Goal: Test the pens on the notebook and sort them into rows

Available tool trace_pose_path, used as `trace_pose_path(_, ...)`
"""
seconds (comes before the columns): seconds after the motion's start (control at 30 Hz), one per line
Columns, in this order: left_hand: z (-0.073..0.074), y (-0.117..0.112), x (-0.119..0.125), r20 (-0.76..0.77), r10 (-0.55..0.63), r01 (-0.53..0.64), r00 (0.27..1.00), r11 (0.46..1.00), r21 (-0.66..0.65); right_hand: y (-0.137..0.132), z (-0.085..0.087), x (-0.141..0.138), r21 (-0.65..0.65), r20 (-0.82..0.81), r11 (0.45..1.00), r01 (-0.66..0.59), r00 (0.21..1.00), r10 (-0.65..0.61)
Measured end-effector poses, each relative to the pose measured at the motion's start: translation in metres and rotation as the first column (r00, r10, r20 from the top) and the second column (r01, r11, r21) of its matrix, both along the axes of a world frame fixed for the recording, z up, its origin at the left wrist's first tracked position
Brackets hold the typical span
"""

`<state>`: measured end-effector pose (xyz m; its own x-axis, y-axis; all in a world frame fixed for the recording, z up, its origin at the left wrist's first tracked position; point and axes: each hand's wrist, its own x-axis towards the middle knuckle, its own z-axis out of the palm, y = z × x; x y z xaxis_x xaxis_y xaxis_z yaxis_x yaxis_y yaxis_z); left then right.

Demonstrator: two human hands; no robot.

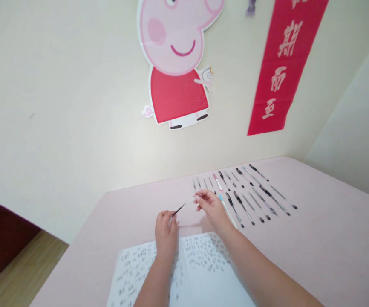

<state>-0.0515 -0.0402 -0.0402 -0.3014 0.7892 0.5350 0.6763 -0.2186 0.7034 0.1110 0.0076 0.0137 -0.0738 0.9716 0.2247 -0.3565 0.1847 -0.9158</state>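
Pale pink covers the smooth tabletop (pixel 123 221), whose far edge runs along a cream wall (pixel 76 106). Above its left half, both hands hold a slim pen with a dark section and a clear section (pixel 180 208), raised at a slant. The left hand (pixel 165 232) grips the dark end in curled fingers; the right hand (pixel 210 206) pinches the clear end between thumb and fingertips. Nearer the wearer, under the forearms, lies an open white notebook with dark handwriting (pixel 216 290), the right page written only on its upper part. Slender pens lie in two slanting rows between the right hand and the tabletop's far right corner. A pink-and-white pen (pixel 217 182) lies in the back row, near the far edge; a light-blue-and-white pen (pixel 227 211) begins the front row, just beside the right hand. A black-and-clear pen (pixel 258 172) lies nearest that corner.
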Motion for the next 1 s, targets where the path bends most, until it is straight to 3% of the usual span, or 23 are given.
trace_pose_path(1.0,-0.0013,0.0,-0.0007,-0.052,-0.027,0.026,0.998,1.0,-0.015,0.0045,-0.0047,0.003,0.009,0.28,0.997,-0.072,0.958,0.067)
